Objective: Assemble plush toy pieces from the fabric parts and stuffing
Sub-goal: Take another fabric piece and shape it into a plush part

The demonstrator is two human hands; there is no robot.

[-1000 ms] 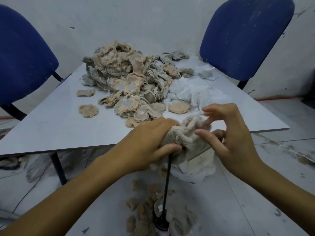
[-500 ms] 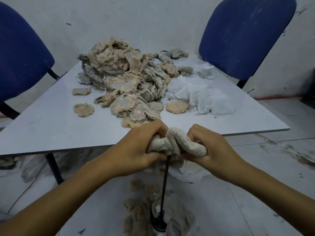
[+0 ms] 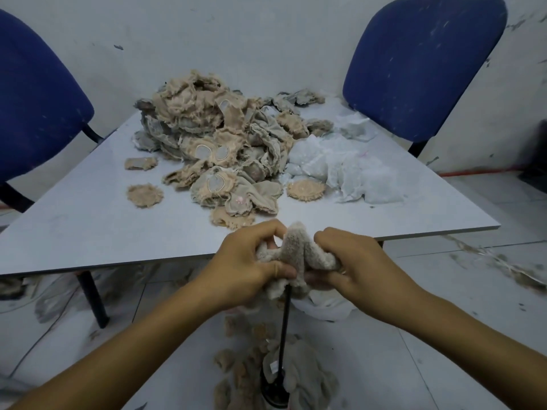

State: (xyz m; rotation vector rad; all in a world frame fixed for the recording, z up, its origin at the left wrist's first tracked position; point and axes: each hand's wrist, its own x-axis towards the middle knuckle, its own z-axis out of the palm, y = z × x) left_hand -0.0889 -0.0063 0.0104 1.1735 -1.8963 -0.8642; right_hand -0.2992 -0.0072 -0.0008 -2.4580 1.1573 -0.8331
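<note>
Table (image 3: 88, 226) fills most of the view, with your fabric heap (image 3: 213, 149) toward 12 o'clock and white stuffing (image 3: 340, 170) at about 1 o'clock of it. Loose round pieces lie at the heap's 8 and 4 o'clock. Two blue chairs stand at 10 and 2 o'clock. More fabric bits (image 3: 236, 368) sit on the floor at 6 o'clock, around the foot of a black rod (image 3: 284, 327).

Step in hand looks like turning or working one plush piece (image 3: 296, 253) over the top of that rod. The piece sits just off the table's near edge, between your hands. Your left hand (image 3: 245, 267) clenches its left side, thumb across the front. Your right hand (image 3: 355, 261) grips its right side, fingers curled under. The rod runs up into the piece from below.

Next move probably calls for pushing the fabric down evenly over the rod, keeping both grips firm so it doesn't slip off.
</note>
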